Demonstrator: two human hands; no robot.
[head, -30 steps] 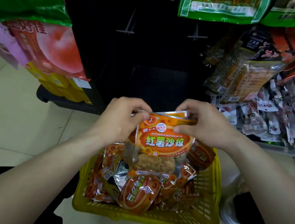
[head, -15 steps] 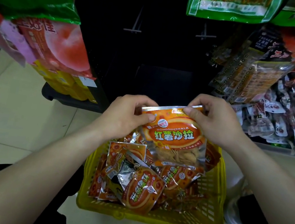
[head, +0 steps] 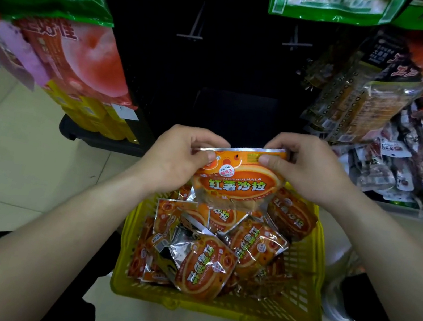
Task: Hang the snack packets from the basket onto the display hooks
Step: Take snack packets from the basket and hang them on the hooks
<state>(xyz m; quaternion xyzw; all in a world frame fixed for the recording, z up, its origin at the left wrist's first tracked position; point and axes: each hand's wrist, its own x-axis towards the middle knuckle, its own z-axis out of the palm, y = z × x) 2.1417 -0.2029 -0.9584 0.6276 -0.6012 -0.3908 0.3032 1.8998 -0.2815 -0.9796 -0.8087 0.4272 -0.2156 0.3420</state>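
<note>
One orange snack packet [head: 237, 181] hangs upright at the centre, just above the yellow basket [head: 303, 310] at 6 o'clock, where more such packets [head: 203, 268] lie. Your left hand [head: 177, 154] pinches its top left corner and your right hand [head: 312, 171] its top right. Two bare hooks [head: 190, 35], at 11 and 1 o'clock, wait on the dark panel [head: 237, 66]. Hold the silver top edge taut and level, so the small hole [head: 237, 156] below it meets a hook tip squarely. Label reads "FOOD", "HONGSHUSHALA", 红薯沙拉.
</note>
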